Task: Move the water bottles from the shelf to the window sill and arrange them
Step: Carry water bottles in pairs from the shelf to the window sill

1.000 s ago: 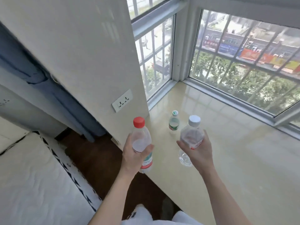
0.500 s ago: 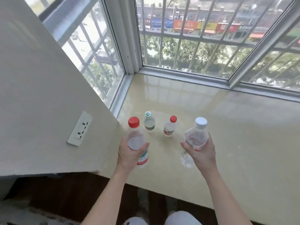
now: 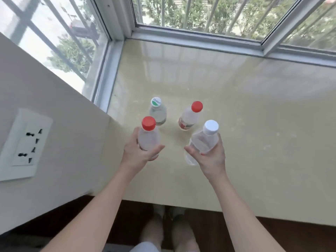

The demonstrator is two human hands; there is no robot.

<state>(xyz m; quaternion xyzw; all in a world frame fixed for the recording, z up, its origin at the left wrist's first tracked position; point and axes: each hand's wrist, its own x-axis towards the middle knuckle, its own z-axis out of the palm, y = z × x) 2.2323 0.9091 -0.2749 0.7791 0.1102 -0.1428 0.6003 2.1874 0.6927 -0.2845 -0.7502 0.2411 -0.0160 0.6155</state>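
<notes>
Window sill [image 3: 254, 124]: green-capped bottle [image 3: 157, 113] and red-labelled bottle [image 3: 189, 118] already standing (near the corner). Left hand [image 3: 138, 157] clasps the red-capped bottle [image 3: 148, 138], right hand [image 3: 211, 158] the tilted white-capped bottle [image 3: 203, 140], both seemingly not yet set down. Arranging remains; shelf out of view.

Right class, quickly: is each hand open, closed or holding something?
Left hand: holding the clear plastic bottle with the red cap.
Right hand: holding the clear plastic bottle with the white cap.
</notes>
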